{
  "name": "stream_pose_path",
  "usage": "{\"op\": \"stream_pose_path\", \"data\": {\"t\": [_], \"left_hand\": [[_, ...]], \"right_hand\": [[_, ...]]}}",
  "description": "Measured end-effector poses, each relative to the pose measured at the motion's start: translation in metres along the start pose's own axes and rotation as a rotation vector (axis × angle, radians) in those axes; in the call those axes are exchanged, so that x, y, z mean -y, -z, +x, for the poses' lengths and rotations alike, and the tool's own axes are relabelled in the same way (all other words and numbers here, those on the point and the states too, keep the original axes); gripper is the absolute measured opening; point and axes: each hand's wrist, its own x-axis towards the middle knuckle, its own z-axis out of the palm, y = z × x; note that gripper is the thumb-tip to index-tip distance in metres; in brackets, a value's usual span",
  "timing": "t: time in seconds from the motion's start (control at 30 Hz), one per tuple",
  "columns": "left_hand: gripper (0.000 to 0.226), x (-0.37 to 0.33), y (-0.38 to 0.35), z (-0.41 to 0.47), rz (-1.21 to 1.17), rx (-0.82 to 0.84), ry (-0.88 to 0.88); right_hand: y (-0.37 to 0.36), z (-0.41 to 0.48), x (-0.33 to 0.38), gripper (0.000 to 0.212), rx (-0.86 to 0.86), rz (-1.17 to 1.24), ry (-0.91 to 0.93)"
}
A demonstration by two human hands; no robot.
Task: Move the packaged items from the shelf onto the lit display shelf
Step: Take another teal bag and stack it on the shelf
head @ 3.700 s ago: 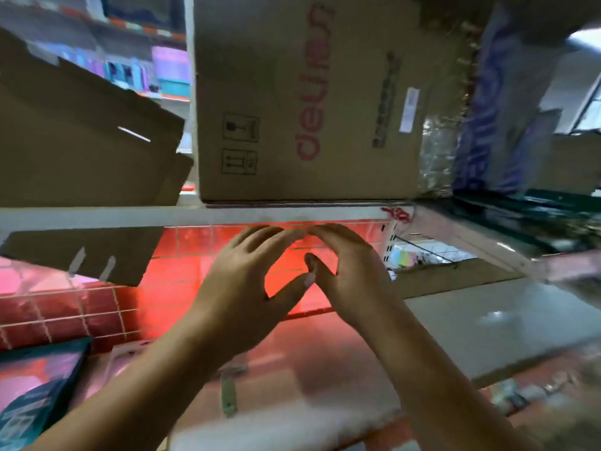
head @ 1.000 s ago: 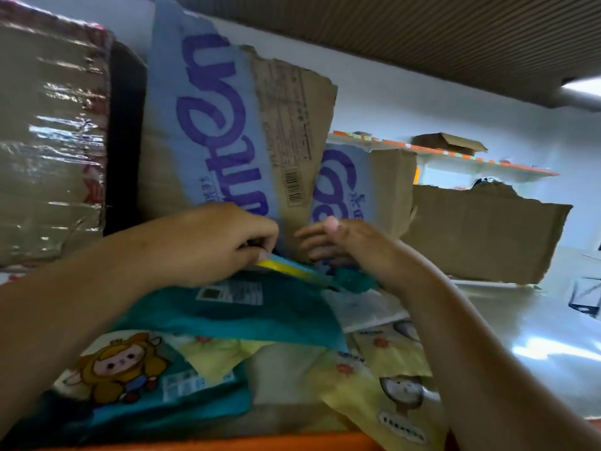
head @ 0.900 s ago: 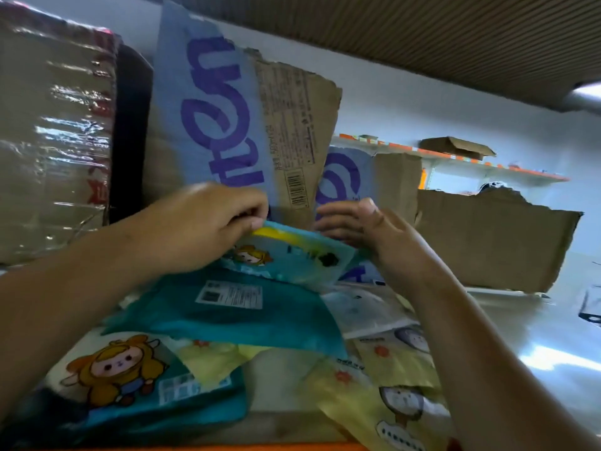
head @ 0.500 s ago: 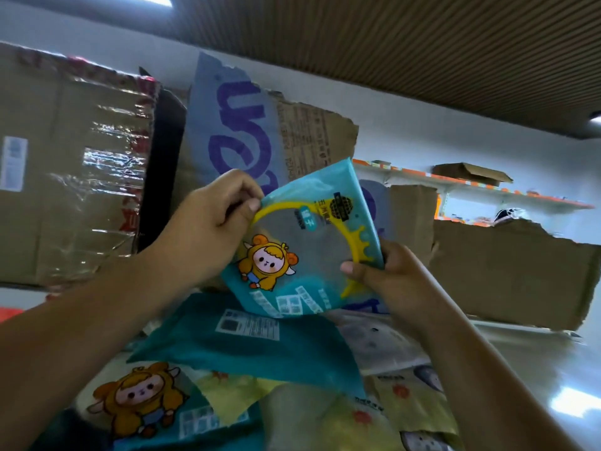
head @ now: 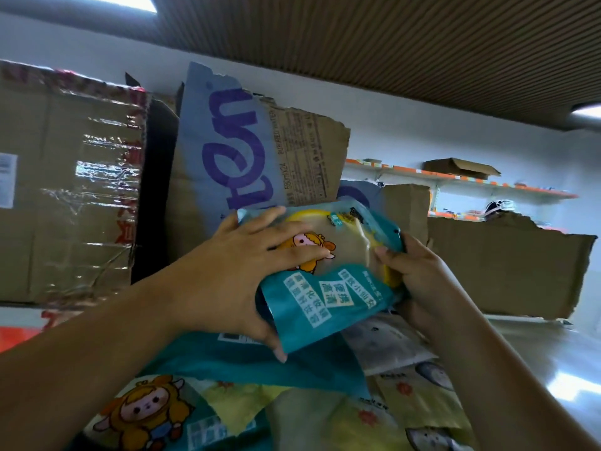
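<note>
A heap of packets lies nearest on the shelf. Over it both hands hold a teal packet. The left hand spreads its fingers across the front, with the thumb under the lower edge. The right hand curls round the right edge. Behind stand a torn carton and a taped box.

Overhead, slatted brown ceiling with bright light panel; beyond, white wall, orange-edged wall shelf (cardboard box on it).
</note>
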Motion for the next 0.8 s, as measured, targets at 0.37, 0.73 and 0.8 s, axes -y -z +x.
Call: {"op": "stream_pose_path", "data": {"t": [0.37, 0.73, 0.8], "left_hand": [[0.071, 0.01, -0.006, 0.004, 0.139, -0.33, -0.078], [0.064, -0.02, 0.048, -0.012, 0.022, -0.198, 0.103], [0.064, -0.027, 0.052, -0.017, 0.01, -0.204, 0.117]], "right_hand": [[0.002, -0.004, 0.011, 0.072, -0.145, -0.591, 0.143], [-0.018, -0.059, 0.041, 0.06, 0.372, -1.333, 0.607], [-0.015, -0.061, 0.041, 0.049, 0.343, -1.352, 0.667]]}}
